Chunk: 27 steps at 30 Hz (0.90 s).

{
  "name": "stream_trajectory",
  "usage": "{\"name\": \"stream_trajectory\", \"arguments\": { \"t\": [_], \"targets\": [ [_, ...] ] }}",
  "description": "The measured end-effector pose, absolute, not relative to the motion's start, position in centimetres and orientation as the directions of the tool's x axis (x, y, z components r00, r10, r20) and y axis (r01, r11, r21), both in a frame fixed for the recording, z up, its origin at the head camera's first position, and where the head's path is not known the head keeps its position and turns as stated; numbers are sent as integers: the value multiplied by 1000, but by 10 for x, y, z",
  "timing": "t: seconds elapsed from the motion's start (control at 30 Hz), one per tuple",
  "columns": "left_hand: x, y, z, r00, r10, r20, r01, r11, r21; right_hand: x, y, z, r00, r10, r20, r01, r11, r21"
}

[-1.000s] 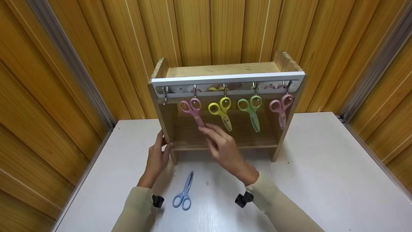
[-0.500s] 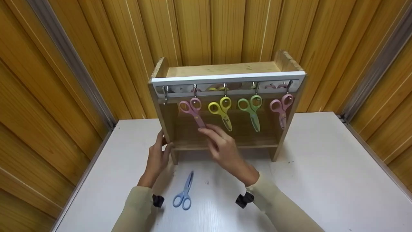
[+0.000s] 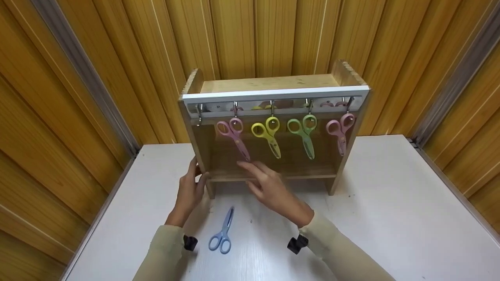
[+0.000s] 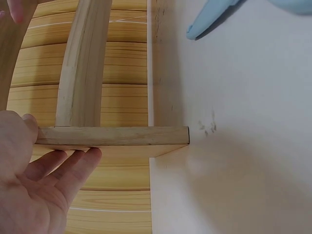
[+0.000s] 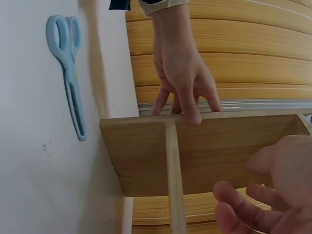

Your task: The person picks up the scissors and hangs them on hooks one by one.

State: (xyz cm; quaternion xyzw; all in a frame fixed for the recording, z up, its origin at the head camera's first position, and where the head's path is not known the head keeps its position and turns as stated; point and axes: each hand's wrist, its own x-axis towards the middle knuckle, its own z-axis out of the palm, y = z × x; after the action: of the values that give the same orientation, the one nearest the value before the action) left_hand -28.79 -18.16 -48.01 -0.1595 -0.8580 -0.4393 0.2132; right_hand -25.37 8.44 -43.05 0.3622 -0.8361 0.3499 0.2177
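My left hand (image 3: pixel 189 191) grips the left side panel of the wooden rack (image 3: pixel 273 177), thumb on the inner side and fingers on the outer side, as the left wrist view shows. My right hand (image 3: pixel 271 189) holds nothing; its loosely bent fingers are just below the tip of the left pink scissors (image 3: pixel 236 136). These hang by one finger loop from a metal hook. Beside them hang yellow scissors (image 3: pixel 268 134), green scissors (image 3: pixel 304 134) and another pink pair (image 3: pixel 340 132). The leftmost hook (image 3: pixel 199 115) is bare. Blue scissors (image 3: pixel 223 232) lie on the white table below the rack.
A white rail (image 3: pixel 242 93) carrying the hooks spans the rack's upper front. Behind and at both sides stand wood-patterned walls (image 3: pixel 236 39). The white table (image 3: pixel 390 218) extends left and right of the rack.
My right hand has let go of the left pink scissors' blade and dropped slightly, its fingers loosening. The scissors now hang on their own. My left hand stays on the rack.
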Motion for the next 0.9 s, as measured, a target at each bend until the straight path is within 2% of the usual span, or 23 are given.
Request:
{"name": "stream_trajectory", "arguments": {
  "t": [0.23, 0.53, 0.7, 0.9],
  "targets": [
    [-288, -183, -480, -846, 85, 527, 473, 575, 667, -249, 78, -442, -659, -638, 399, -751, 528, -396],
    [-289, -183, -480, -851, 84, 519, 468, 569, 676, -246, 66, -465, -633, -755, 174, -768, 582, -268],
    [-289, -182, -480, -854, 85, 514, 465, 569, 678, -244, 61, -475, -602, -789, 124, -792, 570, -219],
    [-289, -182, -481, -862, 78, 501, 448, 580, 680, -241, 58, -484, -547, -822, 157, -830, 508, -228]
  ]
}}
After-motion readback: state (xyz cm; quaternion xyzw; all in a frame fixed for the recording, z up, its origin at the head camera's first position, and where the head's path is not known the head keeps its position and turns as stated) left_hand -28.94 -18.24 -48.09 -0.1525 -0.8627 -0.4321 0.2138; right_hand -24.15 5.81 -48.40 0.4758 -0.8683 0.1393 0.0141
